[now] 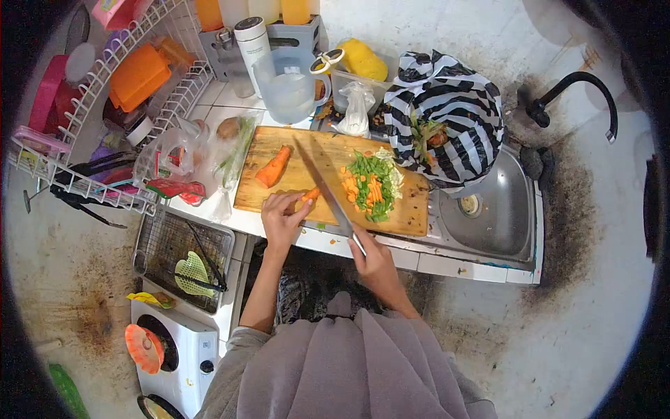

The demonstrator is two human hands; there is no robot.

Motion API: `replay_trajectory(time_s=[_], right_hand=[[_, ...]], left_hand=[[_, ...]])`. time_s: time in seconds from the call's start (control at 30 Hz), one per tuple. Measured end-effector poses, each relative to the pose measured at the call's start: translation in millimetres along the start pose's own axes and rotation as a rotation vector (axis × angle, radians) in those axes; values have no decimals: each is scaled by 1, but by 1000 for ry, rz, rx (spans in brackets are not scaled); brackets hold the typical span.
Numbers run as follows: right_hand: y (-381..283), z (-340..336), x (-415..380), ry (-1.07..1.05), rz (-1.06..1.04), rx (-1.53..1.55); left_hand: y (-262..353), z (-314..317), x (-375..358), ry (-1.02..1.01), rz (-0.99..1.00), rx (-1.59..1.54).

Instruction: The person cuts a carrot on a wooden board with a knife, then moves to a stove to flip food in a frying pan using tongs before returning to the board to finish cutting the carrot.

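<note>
On the wooden cutting board (321, 150), near its front edge, the left hand (282, 216) held a small carrot piece (312, 195) between thumb and curled fingers. The right hand (377, 267) was closed around the handle of the knife (326, 183), whose long blade slanted across the board toward its far left part, just beside the carrot piece; whether the blade touched it could not be told. A larger peeled carrot (273, 167) lay on the board beyond the left hand. To the right of the blade, also on the board, sat a heap of chopped vegetables (373, 183), orange, green and pale.

The board rested on the tiled bench (398, 259), its right end beside the metal sink (497, 227). Behind that end stood a black-and-white striped bag (469, 112), open at the top, with scraps inside. A clear pitcher (287, 98) stood behind the board's left part.
</note>
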State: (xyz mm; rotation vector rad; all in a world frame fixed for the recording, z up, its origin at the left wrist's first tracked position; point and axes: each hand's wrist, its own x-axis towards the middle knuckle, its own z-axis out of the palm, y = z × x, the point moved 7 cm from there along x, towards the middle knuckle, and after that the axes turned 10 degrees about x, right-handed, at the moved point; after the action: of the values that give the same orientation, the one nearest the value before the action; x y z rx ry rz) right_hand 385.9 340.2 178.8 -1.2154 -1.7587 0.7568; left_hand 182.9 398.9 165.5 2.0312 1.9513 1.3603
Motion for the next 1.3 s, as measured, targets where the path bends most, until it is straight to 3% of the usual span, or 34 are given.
replay_trajectory(time_s=[0.07,0.23,0.43,0.63,0.83,1.03,1.1,1.17,1.2,1.27,1.3], right_hand=[[-7,0,-5,21,-57,25],[15,3,1,-58,146,-24],[-7,4,-3,-37,-19,63],[17,8,0,-32,144,40],[0,10,-2,-48,35,73],[15,-7,8,-8,131,50],[17,-9,7,23,52,47],[33,12,-2,-181,521,768],[32,8,-2,-183,520,767],[22,23,-16,-347,828,1533],[27,26,-19,-347,829,1533]], left_hand=[[0,1,-1,-17,-19,-14],[-3,2,-1,-13,-20,-11],[-5,3,-2,-24,-54,-12],[0,2,2,-32,-53,36],[1,-1,1,16,-8,10],[-3,1,-1,-20,-60,-4],[-1,1,0,17,-9,-19],[-3,3,-2,16,3,-12],[-2,3,-1,17,12,-4],[-2,2,-1,23,15,1],[0,1,-1,25,22,3]])
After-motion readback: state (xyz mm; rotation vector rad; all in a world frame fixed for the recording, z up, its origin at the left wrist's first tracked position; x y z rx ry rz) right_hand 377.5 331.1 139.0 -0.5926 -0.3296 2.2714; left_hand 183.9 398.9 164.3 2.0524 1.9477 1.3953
